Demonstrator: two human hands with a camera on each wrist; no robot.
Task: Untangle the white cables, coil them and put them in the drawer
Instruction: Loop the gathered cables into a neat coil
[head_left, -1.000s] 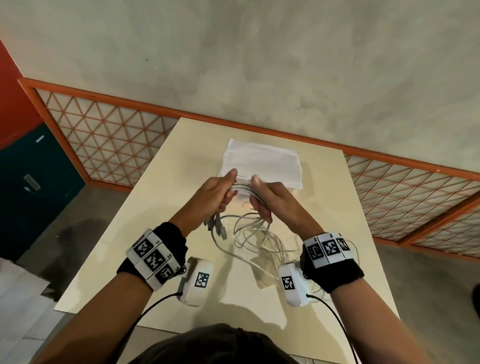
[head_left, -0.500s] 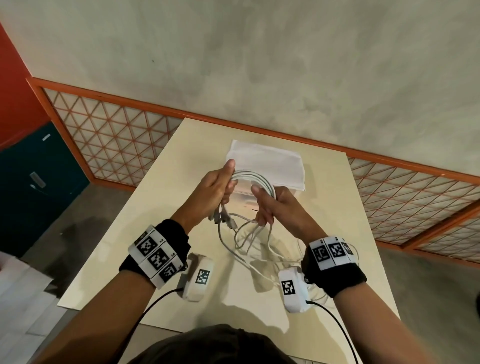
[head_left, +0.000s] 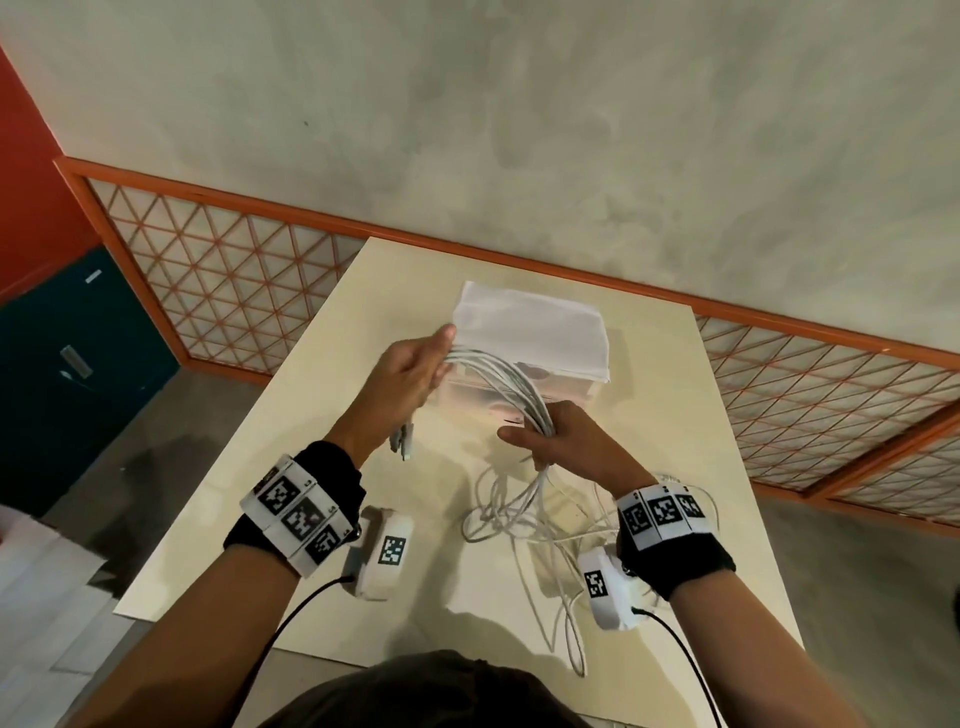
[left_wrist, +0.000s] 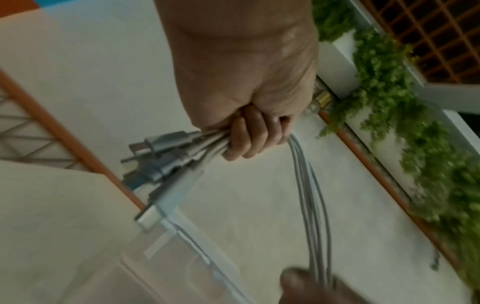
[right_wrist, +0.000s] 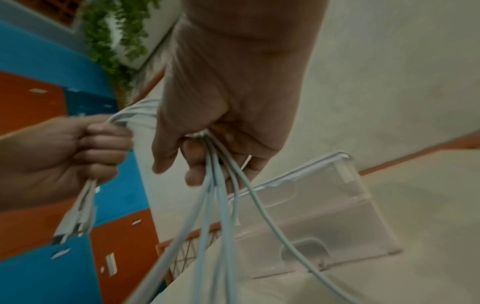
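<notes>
Several white cables (head_left: 511, 387) arch between my two hands above the cream table (head_left: 291, 431). My left hand (head_left: 415, 371) grips the bundle near its plug ends (left_wrist: 161, 158), which stick out below the fist (left_wrist: 249, 142). My right hand (head_left: 558, 439) holds the same strands (right_wrist: 221, 195) lower and to the right, fingers curled round them. The loose remainder lies tangled on the table (head_left: 524, 514) under my right wrist. A clear plastic drawer box with a white top (head_left: 530, 330) stands behind the hands; its front (right_wrist: 324, 216) is shut.
A wall with an orange lattice panel (head_left: 234, 291) runs behind the table. A blue cabinet (head_left: 67, 374) stands to the left on the floor. Hanging green plants (left_wrist: 389, 102) show in the wrist views.
Both hands have moved apart and the left hand has risen, drawing the cable bundle into a longer arch. More cable has lifted off the table heap.
</notes>
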